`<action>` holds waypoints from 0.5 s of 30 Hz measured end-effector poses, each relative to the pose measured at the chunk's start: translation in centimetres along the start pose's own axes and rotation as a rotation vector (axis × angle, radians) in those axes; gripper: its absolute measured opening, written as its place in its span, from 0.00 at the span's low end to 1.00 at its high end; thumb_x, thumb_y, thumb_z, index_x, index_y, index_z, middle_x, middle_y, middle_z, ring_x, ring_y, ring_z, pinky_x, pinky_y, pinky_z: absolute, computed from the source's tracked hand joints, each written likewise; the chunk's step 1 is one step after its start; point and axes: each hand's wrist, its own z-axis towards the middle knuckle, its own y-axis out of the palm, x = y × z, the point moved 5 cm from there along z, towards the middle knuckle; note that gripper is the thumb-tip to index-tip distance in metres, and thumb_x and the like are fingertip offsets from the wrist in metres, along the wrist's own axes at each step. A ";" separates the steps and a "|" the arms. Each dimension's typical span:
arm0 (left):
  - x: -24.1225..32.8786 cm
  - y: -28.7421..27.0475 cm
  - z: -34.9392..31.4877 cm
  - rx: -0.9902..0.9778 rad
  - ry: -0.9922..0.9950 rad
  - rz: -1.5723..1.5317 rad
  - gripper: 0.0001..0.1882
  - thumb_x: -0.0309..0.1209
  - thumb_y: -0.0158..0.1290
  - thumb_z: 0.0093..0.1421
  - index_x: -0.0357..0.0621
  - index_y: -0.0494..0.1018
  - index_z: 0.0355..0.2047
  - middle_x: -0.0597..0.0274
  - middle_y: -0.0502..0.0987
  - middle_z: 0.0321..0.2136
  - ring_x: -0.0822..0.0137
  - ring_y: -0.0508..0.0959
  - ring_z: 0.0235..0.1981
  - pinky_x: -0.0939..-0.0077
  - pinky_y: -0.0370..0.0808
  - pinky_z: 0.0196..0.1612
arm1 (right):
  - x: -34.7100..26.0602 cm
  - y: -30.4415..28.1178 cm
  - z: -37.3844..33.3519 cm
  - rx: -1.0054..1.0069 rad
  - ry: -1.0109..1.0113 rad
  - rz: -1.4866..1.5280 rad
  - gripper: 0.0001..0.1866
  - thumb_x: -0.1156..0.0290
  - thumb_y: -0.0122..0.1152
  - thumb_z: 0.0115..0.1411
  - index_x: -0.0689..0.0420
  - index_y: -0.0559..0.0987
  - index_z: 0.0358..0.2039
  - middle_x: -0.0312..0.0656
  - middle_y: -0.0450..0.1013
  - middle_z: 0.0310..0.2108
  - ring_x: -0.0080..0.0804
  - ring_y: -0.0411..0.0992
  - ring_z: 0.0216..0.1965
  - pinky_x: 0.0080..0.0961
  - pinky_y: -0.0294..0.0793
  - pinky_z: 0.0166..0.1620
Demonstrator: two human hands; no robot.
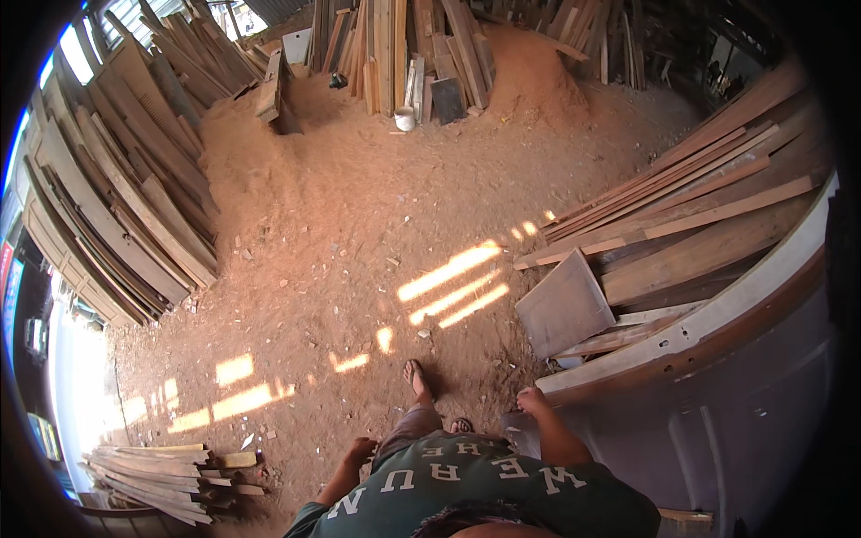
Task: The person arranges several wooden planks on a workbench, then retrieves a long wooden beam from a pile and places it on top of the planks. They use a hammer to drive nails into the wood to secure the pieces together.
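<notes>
- Large dark slab (655,439) with a pale edge: it lies at the person's right side and is the landmark for every place below
- Right hand (531,401): just beside the slab's near left corner, fingers seemingly curled in; whether it touches the slab or holds anything, I cannot tell
- Left hand (361,448): left of the slab and well apart from it, beside the person's trousers (408,423); too small and dark to tell if it is open or closed
- Sandalled foot (417,381): on the dirt floor (314,233), to the left of the slab
- Square board (567,305): just past the slab's pale edge, tilted among the lumber, one side jutting toward the walking space
- Long planks (708,206): piled beyond the slab, their ends reaching out over the floor and narrowing the way there
- Bundle of slats (152,480): across the floor, far left of the slab
- Leaning boards (117,197): a tall row facing the slab from the far left side
- Upright timbers (386,54): well beyond the slab, with a white bucket (404,118) at their foot
- Reddish mound (538,81): also well beyond the slab, right of those timbers, heaped on the ground
</notes>
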 end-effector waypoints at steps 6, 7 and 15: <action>1.2 -4.0 -0.9 -0.251 0.699 -0.008 0.18 0.31 0.57 0.64 0.44 0.74 0.54 0.59 0.79 0.46 0.62 0.80 0.43 0.62 0.77 0.47 | -9.4 4.4 7.7 -0.099 -0.119 -0.030 0.08 0.70 0.62 0.63 0.60 0.83 0.39 0.42 0.81 0.26 0.30 0.77 0.21 0.27 0.73 0.22; 3.9 -2.6 -1.4 -0.268 0.792 0.000 0.18 0.30 0.57 0.64 0.44 0.74 0.54 0.59 0.79 0.45 0.63 0.80 0.42 0.62 0.77 0.48 | -6.2 3.2 12.0 -0.104 -0.189 -0.150 0.08 0.69 0.63 0.61 0.59 0.84 0.37 0.41 0.81 0.26 0.30 0.77 0.22 0.29 0.74 0.23; 21.9 -6.8 8.3 -0.167 0.189 -0.046 0.14 0.35 0.58 0.64 0.48 0.76 0.48 0.64 0.79 0.40 0.65 0.79 0.35 0.60 0.77 0.38 | -23.3 3.5 13.9 -0.181 -0.517 -0.739 0.10 0.65 0.65 0.55 0.54 0.86 0.35 0.43 0.81 0.27 0.33 0.80 0.28 0.34 0.78 0.33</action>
